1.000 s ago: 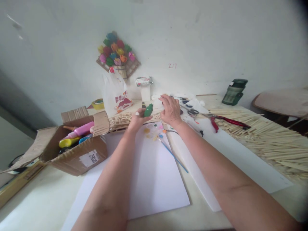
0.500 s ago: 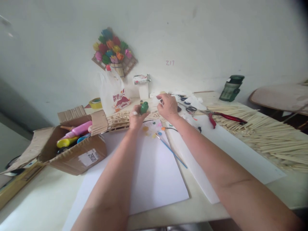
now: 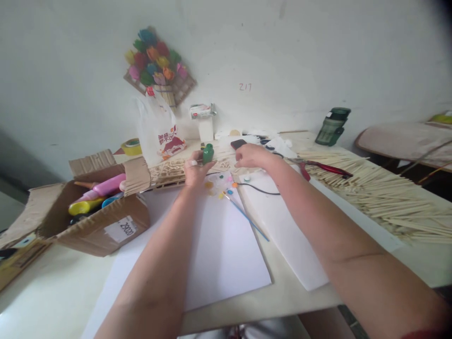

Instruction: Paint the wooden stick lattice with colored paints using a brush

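Much of the far end of the table (image 3: 52, 301) is small and blurred: the clutter behind the hands cannot be made out piece by piece. Both forearms run out of the picture at the bottom edge, so neither elbow shows.

The left hand (image 3: 195, 170) reaches forward over a white sheet of paper (image 3: 219, 254), wrist raised. Its fingers are curled round the lower part of a small green bottle (image 3: 207, 154), which stands upright with its neck and top clear above the fist — the base is hidden inside the grip. A pale mark shows on one finger.

The right hand (image 3: 251, 156) stretches out just beside it, palm down, fingers pointing left toward the bottle but not touching it. Whether it pinches anything is hidden; the fingertips are too small to read. A dark flat object (image 3: 238, 143) lies just beyond its knuckles.

Under and behind both hands lies a flat lattice of pale wooden sticks (image 3: 169, 172). Near the wrists, small dabs of paint (image 3: 221, 187) dot the paper, and a thin blue-handled brush (image 3: 247, 218) lies slantwise.

At left, an open cardboard box (image 3: 106, 226) holds pink and yellow tubes. At right, a heap of loose bamboo sticks (image 3: 384, 197) spreads out, with red-handled pliers (image 3: 325, 168) at its near edge.
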Action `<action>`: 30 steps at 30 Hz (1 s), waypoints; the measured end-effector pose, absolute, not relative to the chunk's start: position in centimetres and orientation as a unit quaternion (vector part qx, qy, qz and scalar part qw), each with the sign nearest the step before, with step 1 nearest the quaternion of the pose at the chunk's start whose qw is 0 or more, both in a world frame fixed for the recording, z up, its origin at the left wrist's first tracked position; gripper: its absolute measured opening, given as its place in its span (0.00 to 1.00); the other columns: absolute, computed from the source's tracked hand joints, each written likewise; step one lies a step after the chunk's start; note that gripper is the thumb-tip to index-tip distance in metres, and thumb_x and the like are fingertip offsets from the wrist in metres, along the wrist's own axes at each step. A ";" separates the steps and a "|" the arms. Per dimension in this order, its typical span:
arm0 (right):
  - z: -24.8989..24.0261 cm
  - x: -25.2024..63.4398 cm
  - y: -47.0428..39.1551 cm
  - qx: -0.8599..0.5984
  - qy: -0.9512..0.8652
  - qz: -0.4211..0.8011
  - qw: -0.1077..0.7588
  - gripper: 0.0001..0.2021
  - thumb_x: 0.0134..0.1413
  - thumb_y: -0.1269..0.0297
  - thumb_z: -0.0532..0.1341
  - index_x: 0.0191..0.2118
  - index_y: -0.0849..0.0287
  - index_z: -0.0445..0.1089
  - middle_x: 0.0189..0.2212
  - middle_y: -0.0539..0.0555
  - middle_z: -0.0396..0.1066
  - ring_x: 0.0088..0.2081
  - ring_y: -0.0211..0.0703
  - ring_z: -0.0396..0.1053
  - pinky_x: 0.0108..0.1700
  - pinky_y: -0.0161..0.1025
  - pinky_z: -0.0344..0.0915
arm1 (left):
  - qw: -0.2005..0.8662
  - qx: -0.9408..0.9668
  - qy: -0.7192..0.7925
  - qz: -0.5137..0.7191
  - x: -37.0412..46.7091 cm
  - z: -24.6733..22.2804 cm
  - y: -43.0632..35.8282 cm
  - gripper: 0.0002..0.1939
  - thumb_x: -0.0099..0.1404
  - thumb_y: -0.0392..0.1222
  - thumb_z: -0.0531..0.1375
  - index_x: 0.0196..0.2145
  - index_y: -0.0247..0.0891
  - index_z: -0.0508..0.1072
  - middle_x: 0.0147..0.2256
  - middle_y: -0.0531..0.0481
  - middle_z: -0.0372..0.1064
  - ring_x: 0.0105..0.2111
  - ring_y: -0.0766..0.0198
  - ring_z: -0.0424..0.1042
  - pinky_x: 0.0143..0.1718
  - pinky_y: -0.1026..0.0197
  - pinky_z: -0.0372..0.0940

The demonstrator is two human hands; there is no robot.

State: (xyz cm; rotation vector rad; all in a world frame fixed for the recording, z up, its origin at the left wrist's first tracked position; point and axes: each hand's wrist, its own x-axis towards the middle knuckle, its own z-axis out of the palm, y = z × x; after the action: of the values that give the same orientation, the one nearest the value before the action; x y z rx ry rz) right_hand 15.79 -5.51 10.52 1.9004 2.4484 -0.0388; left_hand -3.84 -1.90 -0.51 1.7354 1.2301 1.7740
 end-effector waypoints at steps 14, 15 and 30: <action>9.1 16.3 -6.4 0.582 0.803 0.001 0.125 0.12 0.40 0.71 0.70 0.36 0.57 0.79 0.41 0.58 0.77 0.47 0.56 0.72 0.50 0.47 0.62 | 0.263 0.613 0.407 0.624 -3.6 -1.0 -1.6 0.23 0.45 0.46 0.71 0.39 0.37 0.74 0.34 0.47 0.75 0.37 0.58 0.75 0.42 0.57 0.69; 9.1 16.3 -6.4 0.588 0.800 -0.001 0.119 0.10 0.41 0.71 0.70 0.34 0.57 0.79 0.39 0.58 0.78 0.48 0.56 0.72 0.50 0.47 0.62 | 0.268 0.613 0.404 0.624 -3.6 -1.0 -1.5 0.23 0.45 0.46 0.71 0.39 0.37 0.74 0.34 0.47 0.75 0.37 0.58 0.75 0.42 0.57 0.69; 6.7 16.6 -5.0 0.546 0.820 0.042 0.164 0.11 0.42 0.70 0.67 0.36 0.56 0.78 0.42 0.57 0.78 0.48 0.53 0.72 0.54 0.48 0.56 | 0.297 0.608 0.407 0.613 -3.3 0.0 -2.4 0.22 0.43 0.45 0.70 0.36 0.35 0.74 0.33 0.47 0.75 0.34 0.59 0.74 0.40 0.57 0.68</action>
State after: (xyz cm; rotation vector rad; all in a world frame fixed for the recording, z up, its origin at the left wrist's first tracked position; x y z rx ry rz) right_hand 16.64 -4.99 6.66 1.5582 2.3389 0.1191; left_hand -3.30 -2.36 -0.04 1.6172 1.0809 1.6303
